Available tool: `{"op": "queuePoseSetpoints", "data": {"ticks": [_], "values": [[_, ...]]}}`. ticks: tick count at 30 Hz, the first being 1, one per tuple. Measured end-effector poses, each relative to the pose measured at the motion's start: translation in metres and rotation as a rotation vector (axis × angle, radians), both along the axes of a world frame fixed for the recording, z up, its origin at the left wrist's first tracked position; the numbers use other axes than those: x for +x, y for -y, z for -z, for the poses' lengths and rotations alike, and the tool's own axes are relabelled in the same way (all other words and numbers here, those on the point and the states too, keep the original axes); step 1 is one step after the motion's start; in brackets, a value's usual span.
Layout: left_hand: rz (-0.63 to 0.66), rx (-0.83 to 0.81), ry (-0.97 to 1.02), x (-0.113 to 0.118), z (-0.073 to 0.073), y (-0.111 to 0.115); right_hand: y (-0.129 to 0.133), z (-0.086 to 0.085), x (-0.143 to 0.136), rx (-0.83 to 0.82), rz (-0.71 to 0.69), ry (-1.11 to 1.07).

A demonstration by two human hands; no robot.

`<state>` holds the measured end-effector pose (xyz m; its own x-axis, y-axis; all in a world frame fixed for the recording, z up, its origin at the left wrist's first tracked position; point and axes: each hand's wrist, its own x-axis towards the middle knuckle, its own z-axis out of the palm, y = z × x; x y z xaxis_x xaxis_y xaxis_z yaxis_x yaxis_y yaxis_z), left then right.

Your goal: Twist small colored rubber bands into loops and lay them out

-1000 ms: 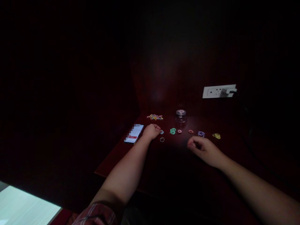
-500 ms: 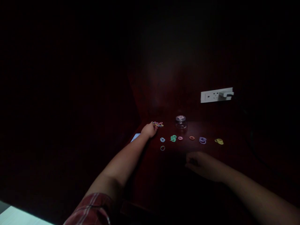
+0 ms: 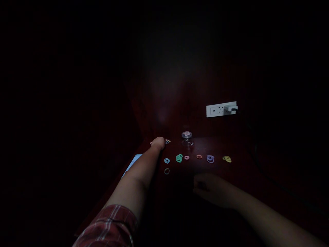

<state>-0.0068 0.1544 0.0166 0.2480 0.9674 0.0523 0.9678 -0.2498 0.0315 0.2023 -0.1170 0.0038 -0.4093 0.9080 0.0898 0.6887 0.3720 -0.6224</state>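
Observation:
My left hand (image 3: 158, 142) is over the mixed pile of small coloured bands (image 3: 167, 141) at the back left, covering most of it; its fingers are hidden. Nearer me lies a row: blue bands (image 3: 167, 160), green bands (image 3: 179, 158), a pink band (image 3: 186, 157), an orange band (image 3: 199, 156), purple bands (image 3: 210, 159) and yellow bands (image 3: 227, 159). A dark multicoloured band (image 3: 167, 171) lies below the blue ones. My right hand (image 3: 209, 188) hovers in front of the row, fingers curled together; whatever they may hold is too dark to make out.
A clear lidded jar (image 3: 186, 139) stands behind the row. At the left, partly behind my left forearm, lies a lit flat screen (image 3: 132, 164). A white socket panel (image 3: 221, 109) with a plug and dark cable is on the back wall.
The view has shifted, so the row and socket appear further left. My left hand has moved further over the mixed pile, hiding more of it. My right hand keeps its curled shape.

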Motion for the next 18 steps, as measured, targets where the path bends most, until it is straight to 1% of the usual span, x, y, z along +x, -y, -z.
{"op": "queuePoseSetpoints", "data": {"ticks": [4, 9, 14, 18], "values": [[0.002, 0.011, 0.000, -0.001, -0.002, -0.003, 0.000, 0.000, 0.000, 0.017, 0.004, 0.008], [0.046, 0.042, 0.015, 0.005, 0.001, -0.003, -0.001, 0.003, 0.000, 0.012, 0.003, 0.010], [0.030, 0.049, 0.027, 0.011, 0.003, -0.002, -0.001, -0.001, -0.001, 0.009, -0.001, -0.005], [0.004, 0.030, 0.056, 0.007, -0.003, 0.004, 0.000, -0.002, -0.001, 0.014, -0.005, -0.003]]}}
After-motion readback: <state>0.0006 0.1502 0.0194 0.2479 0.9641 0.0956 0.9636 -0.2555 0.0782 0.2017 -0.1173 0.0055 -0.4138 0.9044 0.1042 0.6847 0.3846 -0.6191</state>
